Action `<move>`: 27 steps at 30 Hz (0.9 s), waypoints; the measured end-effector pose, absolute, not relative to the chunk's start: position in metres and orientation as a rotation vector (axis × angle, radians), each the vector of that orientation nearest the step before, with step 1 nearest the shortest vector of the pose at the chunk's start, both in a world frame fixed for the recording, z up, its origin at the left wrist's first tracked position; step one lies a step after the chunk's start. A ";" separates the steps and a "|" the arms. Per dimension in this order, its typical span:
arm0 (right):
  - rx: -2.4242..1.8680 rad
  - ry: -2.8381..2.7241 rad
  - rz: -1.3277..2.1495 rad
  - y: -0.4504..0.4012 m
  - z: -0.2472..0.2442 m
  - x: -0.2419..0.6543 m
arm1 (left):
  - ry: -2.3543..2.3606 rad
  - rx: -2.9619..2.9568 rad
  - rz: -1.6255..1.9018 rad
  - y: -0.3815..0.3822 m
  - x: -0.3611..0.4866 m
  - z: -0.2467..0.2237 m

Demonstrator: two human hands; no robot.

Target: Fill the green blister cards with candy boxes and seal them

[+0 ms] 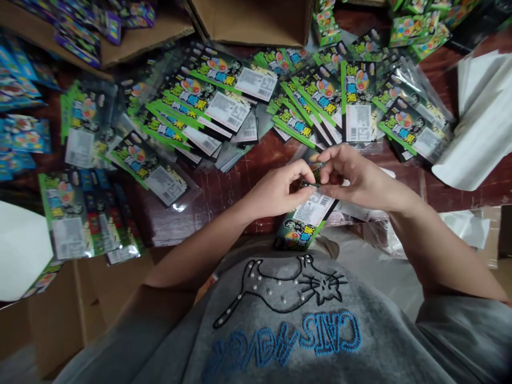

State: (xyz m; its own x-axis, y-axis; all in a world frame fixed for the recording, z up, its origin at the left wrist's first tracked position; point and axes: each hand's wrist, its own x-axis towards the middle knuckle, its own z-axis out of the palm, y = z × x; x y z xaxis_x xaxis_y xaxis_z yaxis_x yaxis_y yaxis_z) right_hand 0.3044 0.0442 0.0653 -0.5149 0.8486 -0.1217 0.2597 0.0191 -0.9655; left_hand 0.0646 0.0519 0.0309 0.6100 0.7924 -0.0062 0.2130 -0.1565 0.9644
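Note:
A black and green plastic packet (314, 209) with a white barcode label lies at the table's front edge, close to my shirt, with its printing upside down to me. Over its upper end my left hand (276, 189) comes in from the left, thumb and forefinger pinched at the packet's edge. From the other side my right hand (354, 178) meets it, its fingers curled and its thumb against the same edge. Part of another printed packet (316, 160) shows just beyond my fingertips. The fingers hide the exact grip.
Many similar packets (192, 101) lie overlapping across the dark red table (240, 170). An open cardboard box (250, 21) stands at the back, with purple packets (78, 37) at the back left. Blue packets (24, 133) sit left; a white paper roll (476, 122) lies right.

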 end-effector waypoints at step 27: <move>-1.126 -1.684 0.880 0.030 0.020 0.185 | 1.204 1.357 1.101 -0.041 -0.059 0.016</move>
